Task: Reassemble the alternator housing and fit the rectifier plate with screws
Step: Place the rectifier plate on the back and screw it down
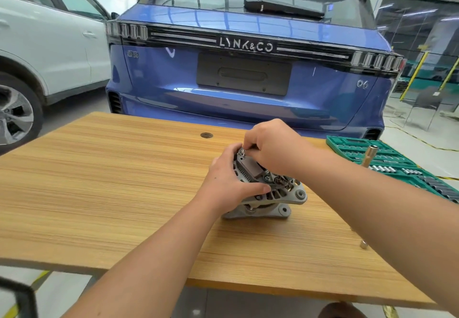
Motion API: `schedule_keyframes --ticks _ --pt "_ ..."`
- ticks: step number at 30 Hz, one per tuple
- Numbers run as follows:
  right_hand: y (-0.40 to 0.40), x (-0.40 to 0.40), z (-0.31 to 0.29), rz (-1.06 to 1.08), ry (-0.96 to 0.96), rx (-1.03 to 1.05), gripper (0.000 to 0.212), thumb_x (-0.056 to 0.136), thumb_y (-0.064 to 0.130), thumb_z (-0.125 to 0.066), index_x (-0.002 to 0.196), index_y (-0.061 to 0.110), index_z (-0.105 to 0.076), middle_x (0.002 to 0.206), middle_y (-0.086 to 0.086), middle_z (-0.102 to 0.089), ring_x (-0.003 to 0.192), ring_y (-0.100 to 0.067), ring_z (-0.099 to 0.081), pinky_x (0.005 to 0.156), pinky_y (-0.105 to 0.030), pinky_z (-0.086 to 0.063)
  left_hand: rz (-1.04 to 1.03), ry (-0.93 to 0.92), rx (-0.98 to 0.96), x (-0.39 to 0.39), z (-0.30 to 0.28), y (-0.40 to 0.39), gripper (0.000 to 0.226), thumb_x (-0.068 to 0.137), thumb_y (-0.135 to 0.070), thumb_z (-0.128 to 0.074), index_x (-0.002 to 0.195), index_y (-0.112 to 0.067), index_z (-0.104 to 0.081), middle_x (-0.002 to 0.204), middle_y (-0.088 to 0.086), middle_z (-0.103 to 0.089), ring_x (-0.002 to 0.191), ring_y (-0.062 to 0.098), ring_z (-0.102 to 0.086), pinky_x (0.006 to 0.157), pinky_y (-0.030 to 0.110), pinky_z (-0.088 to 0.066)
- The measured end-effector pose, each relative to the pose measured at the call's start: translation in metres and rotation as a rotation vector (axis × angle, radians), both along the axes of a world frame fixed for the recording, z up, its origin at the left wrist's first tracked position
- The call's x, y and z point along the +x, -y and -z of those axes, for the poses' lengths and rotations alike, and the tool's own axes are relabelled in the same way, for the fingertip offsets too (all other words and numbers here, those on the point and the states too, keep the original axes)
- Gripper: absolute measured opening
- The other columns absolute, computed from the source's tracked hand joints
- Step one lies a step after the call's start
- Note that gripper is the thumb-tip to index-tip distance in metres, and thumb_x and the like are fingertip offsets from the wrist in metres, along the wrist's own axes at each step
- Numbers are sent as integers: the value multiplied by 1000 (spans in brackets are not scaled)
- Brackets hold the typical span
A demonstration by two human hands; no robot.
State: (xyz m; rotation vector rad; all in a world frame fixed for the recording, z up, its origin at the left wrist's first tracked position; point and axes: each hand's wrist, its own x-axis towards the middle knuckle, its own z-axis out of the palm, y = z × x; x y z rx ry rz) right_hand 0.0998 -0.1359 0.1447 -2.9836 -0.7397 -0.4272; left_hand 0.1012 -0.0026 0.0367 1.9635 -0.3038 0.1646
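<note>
A grey cast alternator (275, 198) stands on the wooden table (124, 193), right of the middle, tilted with its rear face toward me. On that face sits the rectifier plate (253, 168) with a dark block and screw heads. My left hand (231, 183) grips the housing from the left, thumb pressed on its finned rim. My right hand (270, 146) reaches over the top and pinches a small screw (243, 153) at the plate's far upper corner.
A green socket set tray (387, 161) lies at the table's right edge, with a chrome driver handle (370, 153) standing in it. A small socket (363, 244) stands near my right forearm. A blue car rear (248, 69) stands close behind the table, a white car (49, 56) to the left.
</note>
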Motion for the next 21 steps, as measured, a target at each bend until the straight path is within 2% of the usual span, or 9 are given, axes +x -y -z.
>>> schedule_keyframes --ticks 4,8,11,13,18,21 --pt "0 0 3 -30 14 -16 18 98 20 -58 104 19 -76 95 -1 -69 88 -20 -62 82 -41 -56 6 4 -9 2 0 0 101 48 -58 -88 134 -58 -34 131 -13 -49 113 2 -49 92 34 -48" --pt "1 -2 2 -45 0 -23 17 97 20 -61 103 19 -77 93 0 -70 86 -19 -63 81 -40 -57 2 18 12 4 1 -1 99 50 -57 -88 134 -55 -37 131 -14 -50 118 8 -49 94 34 -47" --pt "-2 -3 3 -56 -12 -71 18 97 18 -59 103 19 -77 94 -1 -69 87 -21 -63 81 -41 -57 5 16 2 3 2 -1 96 49 -58 -89 129 -59 -36 129 -16 -48 111 0 -47 81 24 -42" --pt "-5 -3 4 -52 -34 -101 20 98 18 -58 106 21 -77 95 1 -69 88 -20 -64 81 -40 -57 4 10 -11 3 1 -1 93 48 -58 -90 124 -63 -36 127 -18 -48 109 -3 -46 77 22 -40" --pt "-3 -1 2 -15 -98 52 24 100 21 -56 112 25 -77 107 4 -71 97 -17 -62 86 -38 -55 -8 17 -9 3 1 0 90 47 -58 -90 121 -63 -39 122 -16 -52 115 7 -52 93 38 -52" --pt "-1 3 3 28 -129 115 23 100 24 -57 111 27 -77 109 6 -69 98 -16 -60 82 -31 -51 -13 21 -8 4 1 -1 92 45 -59 -89 123 -61 -40 122 -14 -53 115 9 -53 97 42 -54"
